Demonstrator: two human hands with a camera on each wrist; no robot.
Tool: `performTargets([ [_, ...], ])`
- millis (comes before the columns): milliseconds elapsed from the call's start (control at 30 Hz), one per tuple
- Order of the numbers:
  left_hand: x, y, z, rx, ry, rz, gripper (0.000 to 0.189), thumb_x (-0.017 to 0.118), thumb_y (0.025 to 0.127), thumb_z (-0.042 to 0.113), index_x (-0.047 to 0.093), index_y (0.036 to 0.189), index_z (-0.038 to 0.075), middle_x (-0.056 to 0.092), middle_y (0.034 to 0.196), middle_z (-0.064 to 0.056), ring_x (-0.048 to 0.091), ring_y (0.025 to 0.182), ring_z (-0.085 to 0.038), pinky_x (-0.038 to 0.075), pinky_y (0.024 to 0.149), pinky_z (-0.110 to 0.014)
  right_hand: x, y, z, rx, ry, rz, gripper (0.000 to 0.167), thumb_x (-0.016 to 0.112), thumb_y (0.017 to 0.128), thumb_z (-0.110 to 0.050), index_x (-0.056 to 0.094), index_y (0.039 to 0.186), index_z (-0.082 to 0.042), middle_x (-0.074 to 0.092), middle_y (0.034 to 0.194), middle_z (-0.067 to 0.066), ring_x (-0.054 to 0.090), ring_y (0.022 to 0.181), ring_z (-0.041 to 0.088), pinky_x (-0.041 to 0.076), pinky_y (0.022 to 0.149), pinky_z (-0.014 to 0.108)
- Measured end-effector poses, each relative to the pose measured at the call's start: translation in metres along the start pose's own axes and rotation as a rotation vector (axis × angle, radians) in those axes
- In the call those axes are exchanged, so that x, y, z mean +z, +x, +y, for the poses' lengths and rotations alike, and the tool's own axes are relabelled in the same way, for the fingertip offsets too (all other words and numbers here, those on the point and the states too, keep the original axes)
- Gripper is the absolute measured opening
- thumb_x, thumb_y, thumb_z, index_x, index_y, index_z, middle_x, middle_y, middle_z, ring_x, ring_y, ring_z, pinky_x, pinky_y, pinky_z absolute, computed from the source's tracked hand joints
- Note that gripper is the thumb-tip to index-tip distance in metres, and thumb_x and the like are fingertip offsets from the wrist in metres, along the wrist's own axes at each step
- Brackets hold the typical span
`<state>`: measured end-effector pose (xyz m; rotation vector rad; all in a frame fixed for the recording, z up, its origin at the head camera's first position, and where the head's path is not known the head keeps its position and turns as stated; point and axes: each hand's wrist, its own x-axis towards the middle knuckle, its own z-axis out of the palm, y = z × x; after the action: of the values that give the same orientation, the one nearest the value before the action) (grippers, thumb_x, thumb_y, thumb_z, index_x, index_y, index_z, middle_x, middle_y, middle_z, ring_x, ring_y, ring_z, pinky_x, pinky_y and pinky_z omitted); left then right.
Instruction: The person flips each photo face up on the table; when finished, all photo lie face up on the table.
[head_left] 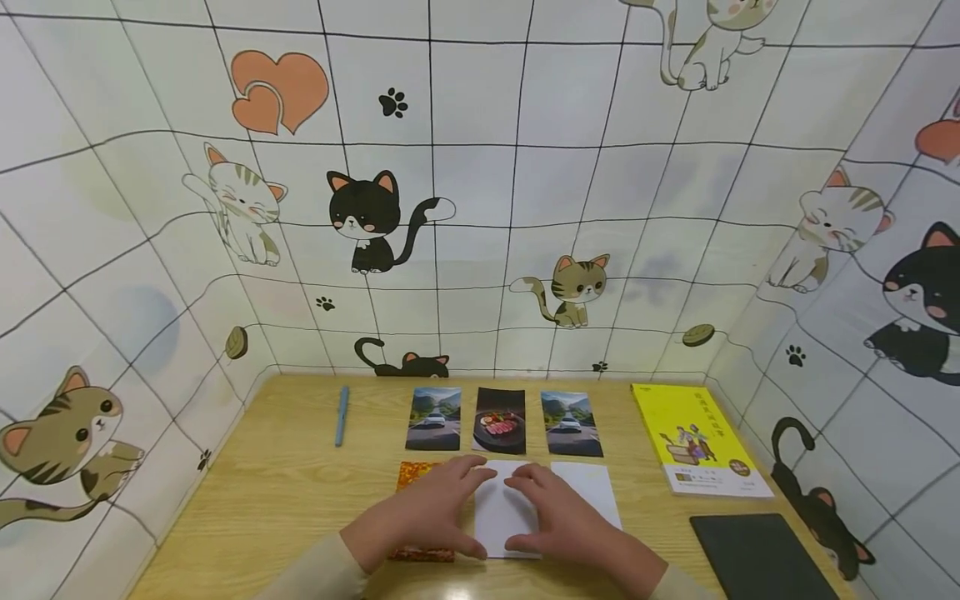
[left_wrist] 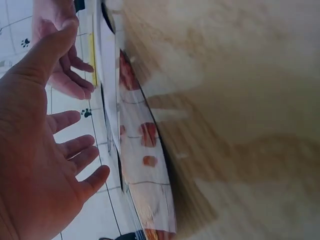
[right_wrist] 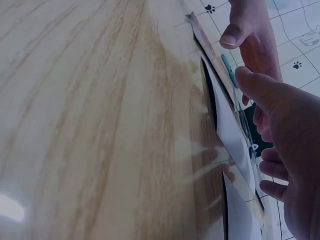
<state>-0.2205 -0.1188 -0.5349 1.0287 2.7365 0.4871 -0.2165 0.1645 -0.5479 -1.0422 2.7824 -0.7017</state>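
Note:
Nearest to my left hand (head_left: 431, 510) is an orange-patterned card (head_left: 423, 553), which that hand partly covers. My right hand (head_left: 564, 518) is over a white card (head_left: 497, 500) in the middle and another white card (head_left: 592, 483) to its right. Both hands have their fingers loosely bent and spread, facing each other with a gap between. Neither holds anything. In the left wrist view the left palm (left_wrist: 35, 155) appears raised off the table; the right wrist view shows the right hand (right_wrist: 287, 145) likewise beside the cards.
Behind lie a car photo card (head_left: 433, 421), a food photo card (head_left: 500, 423) and a second car photo card (head_left: 572, 425). A blue pen (head_left: 342, 417) lies left. At right are a yellow book (head_left: 697, 437) and a black flat pad (head_left: 761, 554). Cat-print cloth (head_left: 480, 183) surrounds the table.

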Motion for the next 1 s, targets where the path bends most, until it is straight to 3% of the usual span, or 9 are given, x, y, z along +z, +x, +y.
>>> performTargets([
  [433,0.004,0.014,0.015,0.007,0.128,-0.064,0.112,0.083,0.078,0.084,0.045,0.168,0.029,0.036,0.177,-0.003,0.04,0.16,-0.03,0.04,0.125,-0.056,0.0,-0.006,0.001,0.035,-0.097,-0.077,0.101,0.08,0.085,-0.081,0.054,0.162,-0.021,0.047,0.168,0.004,0.051,0.149,0.031,0.046,0.12,0.058],
  [700,0.007,0.014,0.015,-0.014,0.114,-0.105,0.112,0.08,0.079,0.087,0.044,0.168,0.03,0.037,0.177,-0.001,0.039,0.16,-0.029,0.039,0.126,-0.058,0.009,-0.008,0.003,0.035,-0.141,-0.098,0.106,0.066,0.086,-0.092,0.049,0.166,-0.025,0.045,0.17,-0.002,0.048,0.152,0.026,0.044,0.122,0.057],
  [1000,0.008,0.013,0.018,-0.009,0.122,-0.108,0.108,0.082,0.081,0.083,0.048,0.166,0.027,0.04,0.175,-0.001,0.041,0.159,-0.028,0.039,0.126,-0.052,0.008,-0.008,0.001,0.058,-0.135,-0.124,0.098,0.069,0.087,-0.089,0.056,0.16,-0.026,0.049,0.166,-0.004,0.049,0.149,0.024,0.044,0.123,0.056],
])
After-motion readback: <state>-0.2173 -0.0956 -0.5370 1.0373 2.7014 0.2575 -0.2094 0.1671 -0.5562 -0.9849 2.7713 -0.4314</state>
